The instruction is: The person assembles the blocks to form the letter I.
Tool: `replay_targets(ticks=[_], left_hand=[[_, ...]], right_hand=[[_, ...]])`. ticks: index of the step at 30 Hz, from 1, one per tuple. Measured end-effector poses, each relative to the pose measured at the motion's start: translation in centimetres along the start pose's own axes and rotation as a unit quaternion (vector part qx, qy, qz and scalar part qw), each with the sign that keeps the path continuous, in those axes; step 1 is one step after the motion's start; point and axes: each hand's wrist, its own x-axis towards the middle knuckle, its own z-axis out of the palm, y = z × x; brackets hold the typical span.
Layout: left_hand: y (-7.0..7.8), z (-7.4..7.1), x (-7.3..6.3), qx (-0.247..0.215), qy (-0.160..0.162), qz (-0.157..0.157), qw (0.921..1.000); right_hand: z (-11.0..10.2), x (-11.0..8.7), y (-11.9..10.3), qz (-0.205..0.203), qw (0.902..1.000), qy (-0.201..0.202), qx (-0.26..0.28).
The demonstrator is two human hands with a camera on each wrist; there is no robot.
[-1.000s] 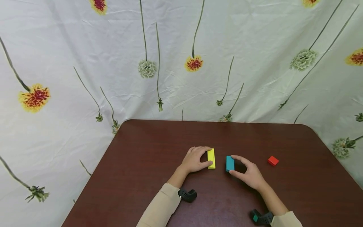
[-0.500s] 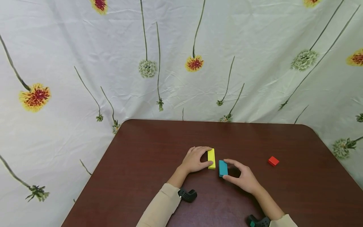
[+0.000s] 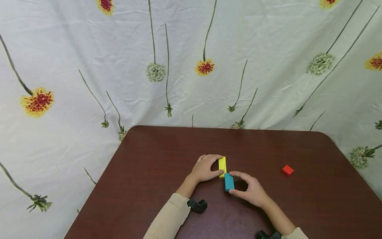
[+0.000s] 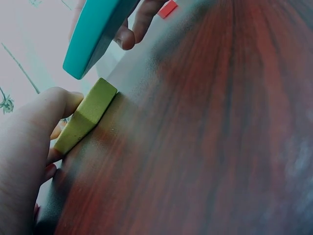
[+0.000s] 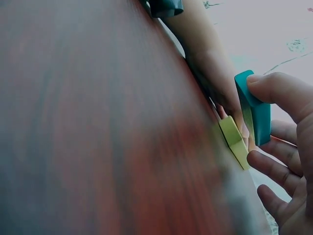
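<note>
The smooth, oblong turquoise-blue block (image 3: 229, 182) was held off the dark reddish-brown wood-grain table (image 3: 167, 149), its edges straight and its long side shaded darker than its top. The bare right hand (image 3: 253, 191) had it clamped between thumb and fingertips at opposite ends, with the remaining fingers spread apart. It hung just beside the near end of a slender, oblong bright yellow block (image 3: 222, 164), with a gap between them in the left wrist view, where the yellow looked duller, almost olive. This second block lay on the table, its ends pinched by thumb and fingers of the bare left hand (image 3: 206, 167). A small, glossy red block (image 3: 287, 170) lay well apart, on the right.
</note>
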Motion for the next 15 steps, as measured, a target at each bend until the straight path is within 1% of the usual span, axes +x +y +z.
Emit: replay_targets(ticks=[3, 7, 11, 15], left_hand=[[0.0, 0.0, 0.0, -0.003, 0.003, 0.002, 1.0000], [0.1, -0.1, 0.0, -0.005, 0.001, 0.002, 1.0000], [0.2, -0.1, 0.0, -0.003, -0.001, 0.001, 1.0000], [0.2, -0.1, 0.0, -0.002, 0.000, 0.001, 1.0000]], right_hand=[[0.0, 0.0, -1.0, -0.008, 0.9999, -0.008, 0.005], [0.3, 0.0, -1.4, -0.012, 0.9998, -0.013, 0.005], [0.7, 0.0, -1.3, -0.015, 0.9996, -0.020, 0.010], [1.3, -0.1, -0.2, -0.015, 0.9995, -0.024, 0.011]])
